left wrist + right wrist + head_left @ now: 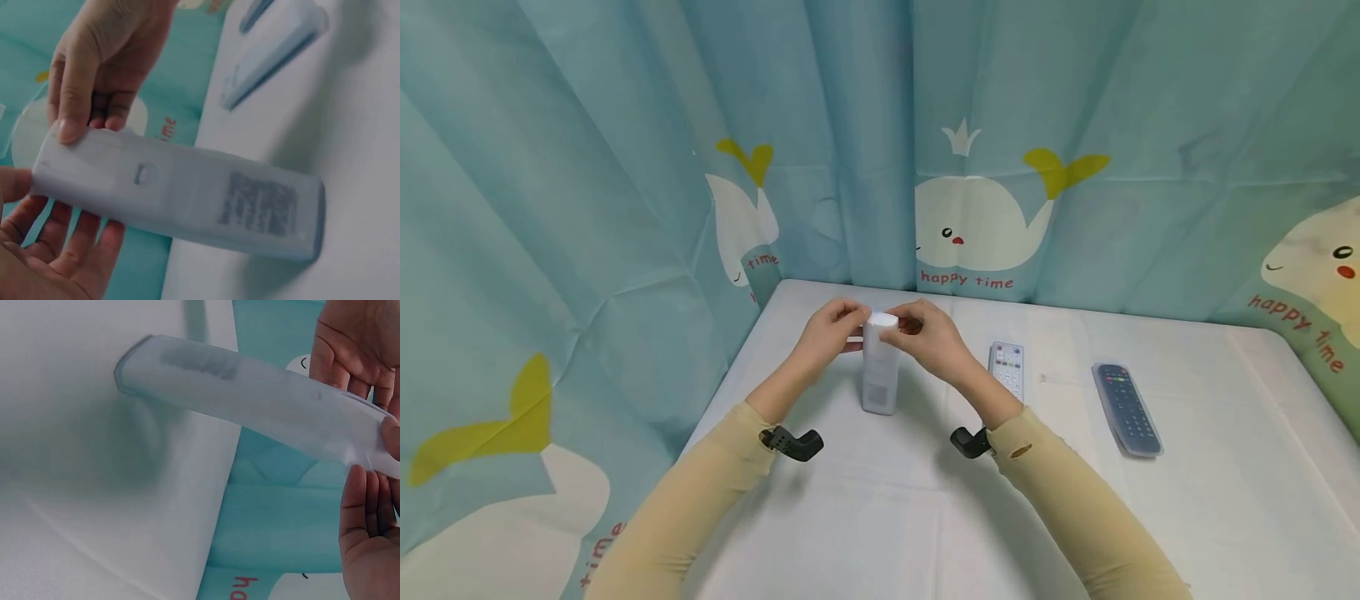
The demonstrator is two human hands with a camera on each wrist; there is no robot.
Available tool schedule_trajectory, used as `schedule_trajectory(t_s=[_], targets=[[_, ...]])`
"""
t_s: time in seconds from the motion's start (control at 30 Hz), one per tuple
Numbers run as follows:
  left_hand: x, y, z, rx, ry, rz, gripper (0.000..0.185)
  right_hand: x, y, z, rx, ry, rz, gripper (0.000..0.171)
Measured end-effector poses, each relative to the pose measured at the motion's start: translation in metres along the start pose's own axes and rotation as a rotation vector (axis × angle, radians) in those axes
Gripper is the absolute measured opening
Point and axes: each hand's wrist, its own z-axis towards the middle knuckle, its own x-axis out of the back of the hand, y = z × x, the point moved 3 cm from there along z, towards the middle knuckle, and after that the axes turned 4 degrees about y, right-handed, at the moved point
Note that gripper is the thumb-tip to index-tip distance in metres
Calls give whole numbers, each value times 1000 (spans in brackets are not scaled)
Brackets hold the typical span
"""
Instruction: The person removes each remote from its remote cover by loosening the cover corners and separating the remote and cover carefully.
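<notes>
My left hand (829, 329) and right hand (931, 337) pinch the top of a white remote (880, 367), apparently sleeved, upright near the table's (880, 517) far edge.

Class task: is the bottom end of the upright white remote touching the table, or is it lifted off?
Touching. In the left wrist view the white remote stands with its lower end on the table, no gap visible.

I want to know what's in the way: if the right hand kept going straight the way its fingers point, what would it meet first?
The right hand points leftward, its fingers on the top of the upright sleeved remote. Going on, it would probably meet the left hand just beyond; depth is unclear.
</notes>
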Motion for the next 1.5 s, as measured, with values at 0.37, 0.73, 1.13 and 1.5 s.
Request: schedule_trajectory(t_s=[0.37,0.73,1.13,1.5], targets=[[1,-12,10,152,15,-65,34,2,0,0,7,-24,28,28],[0,-57,18,207,-24,93,26,2,0,-1,-12,-47,42,28],[-6,-70,18,253,-96,281,24,3,3,2,-42,-75,62,25],[-4,-68,5,75,0,335,30,7,8,9,-92,-55,96,28]])
